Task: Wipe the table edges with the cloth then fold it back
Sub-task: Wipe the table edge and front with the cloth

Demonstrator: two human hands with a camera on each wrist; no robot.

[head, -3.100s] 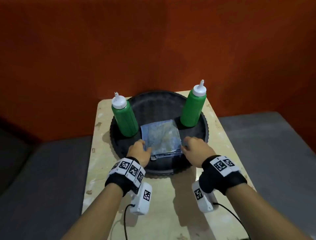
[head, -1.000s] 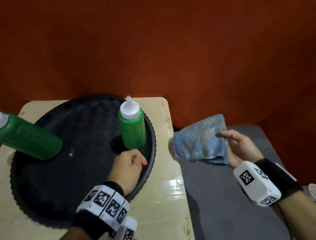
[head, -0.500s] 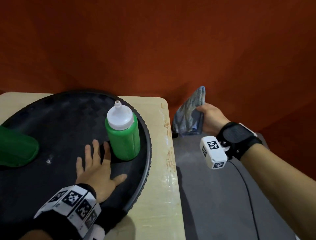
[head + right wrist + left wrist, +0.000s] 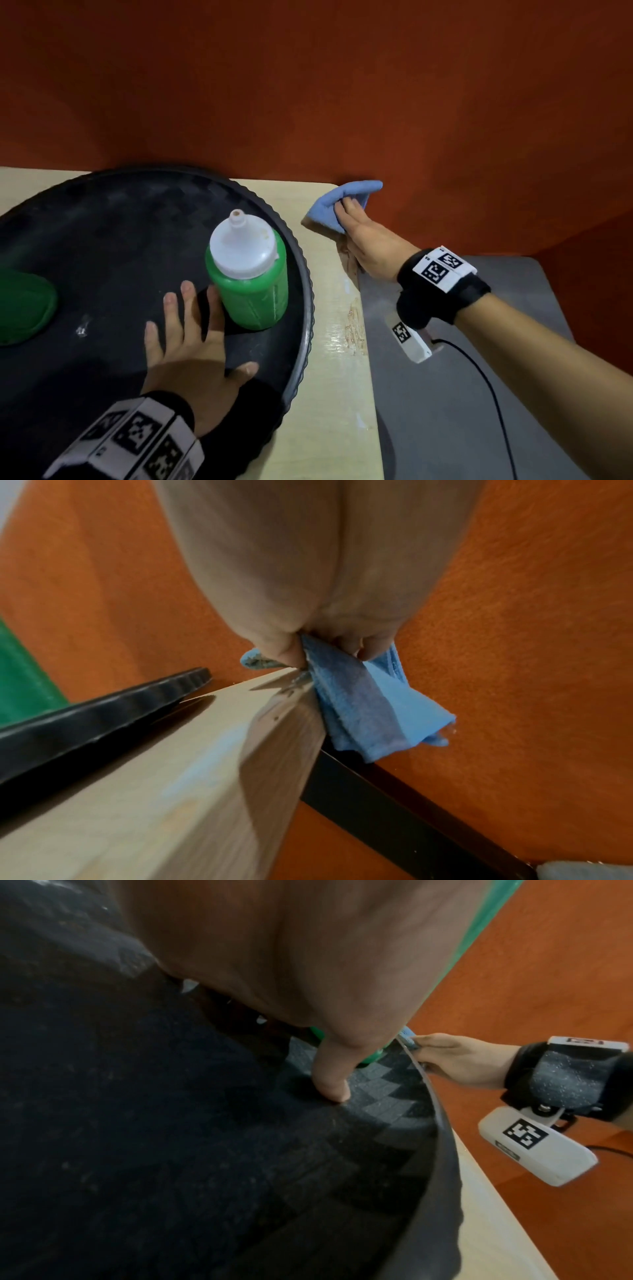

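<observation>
My right hand (image 4: 356,226) grips the blue cloth (image 4: 332,204) and holds it against the far right corner of the pale wooden table (image 4: 337,342). In the right wrist view the cloth (image 4: 369,710) hangs folded over the table's side edge (image 4: 274,750), pinched between thumb and fingers. My left hand (image 4: 191,342) lies flat with spread fingers on the round black tray (image 4: 102,240), just left of the upright green bottle (image 4: 250,284). In the left wrist view its thumb (image 4: 330,1074) presses on the tray's textured floor (image 4: 240,1150).
A second green bottle (image 4: 24,305) stands at the tray's left, partly cut off by the frame. An orange-red wall (image 4: 342,85) runs right behind the table. A grey surface (image 4: 462,394) lies lower to the right, with my wrist camera's cable (image 4: 486,383) over it.
The right hand lifted the cloth off the tray, carried it to the right and brought it onto the table's far right corner. The left hand opened flat on the tray.
</observation>
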